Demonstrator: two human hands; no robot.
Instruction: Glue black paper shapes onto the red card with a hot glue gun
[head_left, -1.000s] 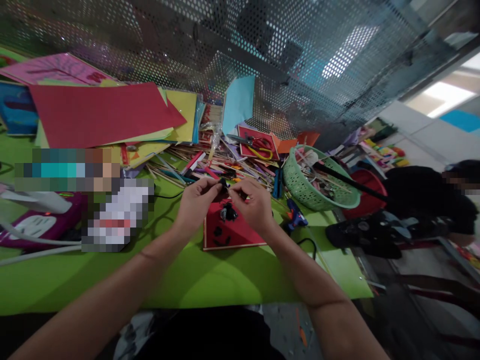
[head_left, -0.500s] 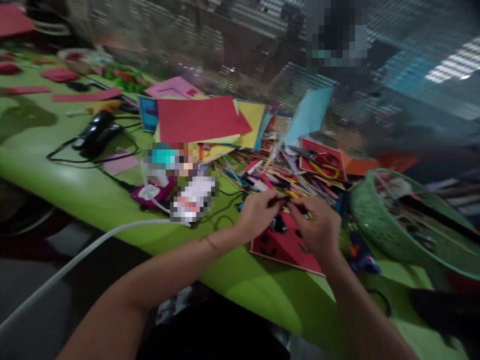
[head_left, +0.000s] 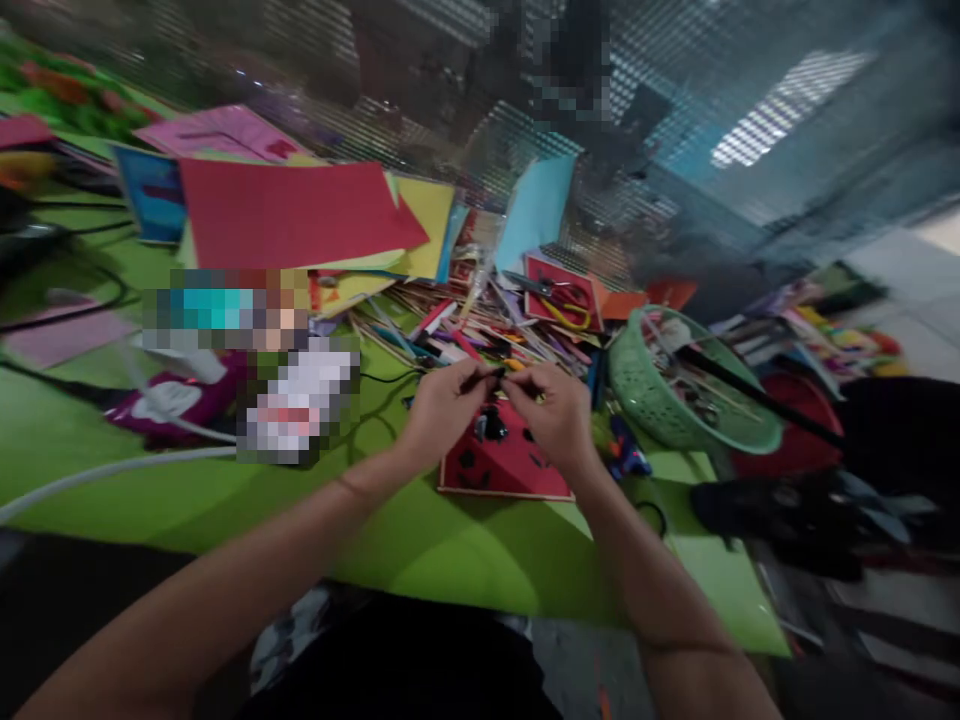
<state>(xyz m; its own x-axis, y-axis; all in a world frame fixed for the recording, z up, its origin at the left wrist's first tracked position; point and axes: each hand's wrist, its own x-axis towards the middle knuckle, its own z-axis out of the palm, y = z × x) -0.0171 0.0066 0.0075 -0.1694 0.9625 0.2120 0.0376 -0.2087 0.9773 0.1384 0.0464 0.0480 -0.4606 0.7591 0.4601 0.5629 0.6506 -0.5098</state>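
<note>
Head camera: a small black piece [head_left: 498,374] held up at the far edge of a red board [head_left: 517,482]

The black piece sits between the tips of the two hands, too small and blurred for its shape to be told. The left hand [head_left: 448,408] pinches it, thumb and forefinger pressed together, the other fingers curled in toward the palm. The right hand [head_left: 556,410] meets it from the other side; its thumb and forefinger are drawn close together at the piece, but I cannot tell whether they grip it too.

Just below the hands, the red board lies flat on the green counter [head_left: 450,560], its edges trimmed with a pale strip. A glossy black shape [head_left: 491,424] lies on it between the wrists, with smaller dark marks nearer the front edge.

Beyond the hands spreads a heap of thin sticks [head_left: 525,340] in mixed colors. Scissors [head_left: 574,312] with a yellow handle rest behind it on a smaller red panel [head_left: 536,268]. Just beside the right wrist is a blue glue gun [head_left: 628,452], and past that stands a pale green basket [head_left: 637,385]. Well to the left lies a purple power strip [head_left: 169,405].
</note>
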